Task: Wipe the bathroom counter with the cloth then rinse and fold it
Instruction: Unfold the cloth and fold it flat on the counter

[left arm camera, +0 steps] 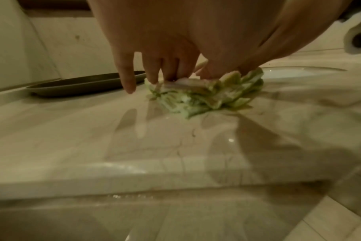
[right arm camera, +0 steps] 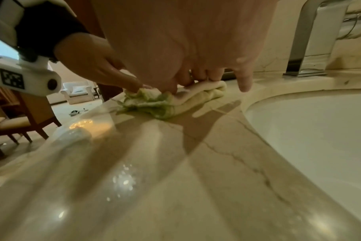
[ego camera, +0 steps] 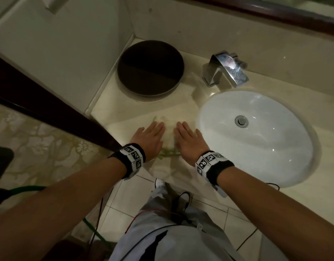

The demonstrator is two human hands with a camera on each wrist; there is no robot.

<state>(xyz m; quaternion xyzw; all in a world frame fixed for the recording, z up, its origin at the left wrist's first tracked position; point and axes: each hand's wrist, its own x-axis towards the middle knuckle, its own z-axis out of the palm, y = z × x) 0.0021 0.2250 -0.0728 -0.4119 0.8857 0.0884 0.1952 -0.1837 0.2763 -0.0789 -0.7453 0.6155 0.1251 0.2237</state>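
Observation:
A cream cloth (ego camera: 169,129) with green edging lies folded on the beige marble counter (ego camera: 143,108), just left of the sink. Both hands lie palm down on it, side by side. My left hand (ego camera: 150,135) presses its left half and my right hand (ego camera: 188,140) its right half, fingers straight and pointing towards the wall. In the left wrist view the cloth (left arm camera: 204,96) bunches under the fingertips, the little finger (left arm camera: 128,79) off its edge. The right wrist view shows the cloth (right arm camera: 175,101) under my right hand (right arm camera: 196,65), with my left hand (right arm camera: 97,65) beside it.
A white oval sink (ego camera: 256,138) sits to the right, a chrome faucet (ego camera: 226,70) behind it. A dark round tray (ego camera: 150,67) stands in the back left corner of the counter. The counter's front edge is just behind my wrists, with tiled floor below. The counter surface looks wet.

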